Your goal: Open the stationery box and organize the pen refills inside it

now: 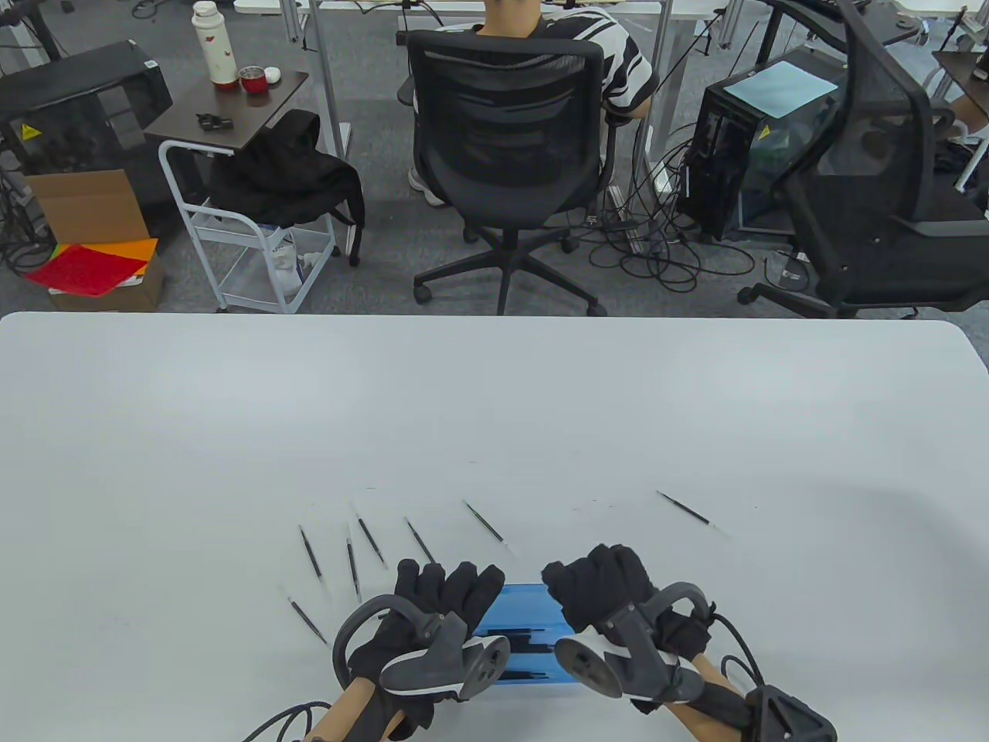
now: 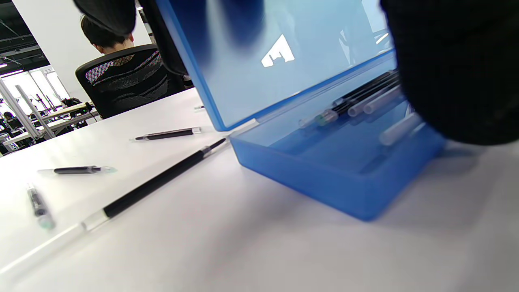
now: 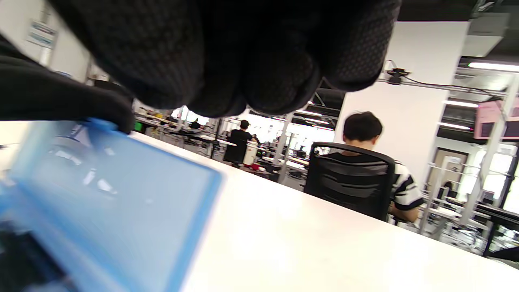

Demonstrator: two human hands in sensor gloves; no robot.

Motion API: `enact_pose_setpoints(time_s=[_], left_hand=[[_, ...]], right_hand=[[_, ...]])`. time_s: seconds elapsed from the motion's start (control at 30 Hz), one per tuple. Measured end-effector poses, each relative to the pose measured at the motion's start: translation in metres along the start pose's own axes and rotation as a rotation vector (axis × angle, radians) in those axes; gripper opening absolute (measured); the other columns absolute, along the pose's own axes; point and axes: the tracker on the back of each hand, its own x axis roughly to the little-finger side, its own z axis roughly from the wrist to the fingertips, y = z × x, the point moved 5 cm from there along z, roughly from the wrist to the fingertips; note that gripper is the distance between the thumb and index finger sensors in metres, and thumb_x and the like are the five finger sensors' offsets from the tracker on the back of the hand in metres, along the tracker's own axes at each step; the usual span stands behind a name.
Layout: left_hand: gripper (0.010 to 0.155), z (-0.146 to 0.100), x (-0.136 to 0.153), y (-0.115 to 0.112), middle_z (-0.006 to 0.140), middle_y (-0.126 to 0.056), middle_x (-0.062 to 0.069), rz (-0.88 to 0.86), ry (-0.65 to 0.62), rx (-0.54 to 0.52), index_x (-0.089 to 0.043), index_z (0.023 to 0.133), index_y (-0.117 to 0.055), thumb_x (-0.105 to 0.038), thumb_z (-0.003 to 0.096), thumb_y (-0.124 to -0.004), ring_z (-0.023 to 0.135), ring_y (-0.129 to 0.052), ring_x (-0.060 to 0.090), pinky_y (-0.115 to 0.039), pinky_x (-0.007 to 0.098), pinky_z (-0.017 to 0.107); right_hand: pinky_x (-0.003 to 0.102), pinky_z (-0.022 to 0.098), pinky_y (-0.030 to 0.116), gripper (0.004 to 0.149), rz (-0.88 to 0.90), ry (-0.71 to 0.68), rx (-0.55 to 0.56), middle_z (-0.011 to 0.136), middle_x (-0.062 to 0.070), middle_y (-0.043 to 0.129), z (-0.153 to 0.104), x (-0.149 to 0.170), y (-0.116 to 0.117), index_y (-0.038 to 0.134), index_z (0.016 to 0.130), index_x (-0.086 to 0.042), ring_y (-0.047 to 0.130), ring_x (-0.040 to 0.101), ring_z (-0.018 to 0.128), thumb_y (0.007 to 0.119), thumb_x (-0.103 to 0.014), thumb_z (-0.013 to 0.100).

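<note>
A translucent blue stationery box [image 1: 524,618] stands open at the table's near edge between my hands. In the left wrist view its lid [image 2: 259,61] is tilted up over the base [image 2: 336,170], and several pen refills [image 2: 365,97] lie inside. My left hand [image 1: 444,591] holds the lid's left side, fingers [image 2: 109,14] curled over its top edge. My right hand [image 1: 595,583] grips the lid's right side, a gloved fingertip [image 3: 105,113] on the lid's corner [image 3: 113,194]. Loose refills [image 1: 371,541] lie on the table beyond the box, one [image 1: 684,508] far to the right.
The white table [image 1: 494,417] stretches far beyond the box. One refill [image 2: 162,182] lies close against the box's left side and another [image 1: 307,620] by my left wrist. Past the far edge a person sits in a black chair [image 1: 506,131], back turned.
</note>
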Motion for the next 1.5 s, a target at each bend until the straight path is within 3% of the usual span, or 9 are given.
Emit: enact_pose_setpoints(time_s=[0.27, 0.4, 0.6, 0.77, 0.93, 1.5], left_hand=[[0.133, 0.0, 0.0, 0.0, 0.125, -0.031, 0.014, -0.001, -0.001, 0.001, -0.014, 0.115, -0.001, -0.069, 0.028, -0.085, 0.108, -0.061, 0.048, -0.048, 0.073, 0.076], [0.133, 0.0, 0.0, 0.0, 0.125, -0.031, 0.015, -0.001, -0.003, -0.001, -0.014, 0.115, -0.001, -0.069, 0.028, -0.085, 0.108, -0.061, 0.048, -0.048, 0.073, 0.076], [0.133, 0.0, 0.0, 0.0, 0.125, -0.031, 0.015, -0.004, -0.007, 0.0, -0.014, 0.115, -0.002, -0.069, 0.028, -0.085, 0.108, -0.061, 0.049, -0.048, 0.073, 0.076], [0.133, 0.0, 0.0, 0.0, 0.125, -0.031, 0.015, -0.004, -0.008, -0.002, -0.013, 0.115, -0.002, -0.069, 0.0281, -0.085, 0.108, -0.061, 0.049, -0.048, 0.073, 0.076], [0.133, 0.0, 0.0, 0.0, 0.124, -0.031, 0.015, -0.004, -0.008, -0.002, -0.013, 0.115, -0.002, -0.069, 0.0281, -0.085, 0.108, -0.061, 0.049, -0.048, 0.073, 0.076], [0.133, 0.0, 0.0, 0.0, 0.125, -0.031, 0.015, -0.004, -0.008, -0.001, -0.013, 0.115, -0.001, -0.069, 0.0281, -0.085, 0.108, -0.06, 0.049, -0.048, 0.073, 0.076]], right_hand=[[0.054, 0.065, 0.08, 0.056, -0.003, 0.231, -0.107, 0.074, -0.001, 0.103, 0.028, 0.091, 0.021, 0.08, 0.092, -0.022, 0.1, 0.027, 0.067, 0.092, -0.035, 0.04], [0.054, 0.066, 0.079, 0.058, -0.026, 0.348, -0.202, 0.077, 0.0, 0.102, 0.036, 0.138, 0.044, 0.079, 0.094, -0.022, 0.099, 0.028, 0.07, 0.091, -0.036, 0.04], [0.055, 0.067, 0.078, 0.062, -0.026, 0.454, -0.377, 0.08, 0.0, 0.101, 0.036, 0.185, 0.09, 0.076, 0.096, -0.022, 0.098, 0.029, 0.072, 0.093, -0.038, 0.038], [0.055, 0.068, 0.077, 0.064, -0.038, 0.461, -0.499, 0.082, 0.0, 0.1, 0.033, 0.195, 0.123, 0.075, 0.097, -0.023, 0.097, 0.028, 0.075, 0.094, -0.037, 0.037], [0.054, 0.067, 0.078, 0.063, -0.07, 0.423, -0.526, 0.08, -0.001, 0.102, 0.029, 0.194, 0.142, 0.077, 0.095, -0.024, 0.098, 0.028, 0.074, 0.095, -0.036, 0.036], [0.053, 0.066, 0.079, 0.058, -0.167, 0.44, -0.589, 0.077, -0.002, 0.104, 0.027, 0.194, 0.161, 0.08, 0.093, -0.025, 0.1, 0.027, 0.071, 0.095, -0.033, 0.037]])
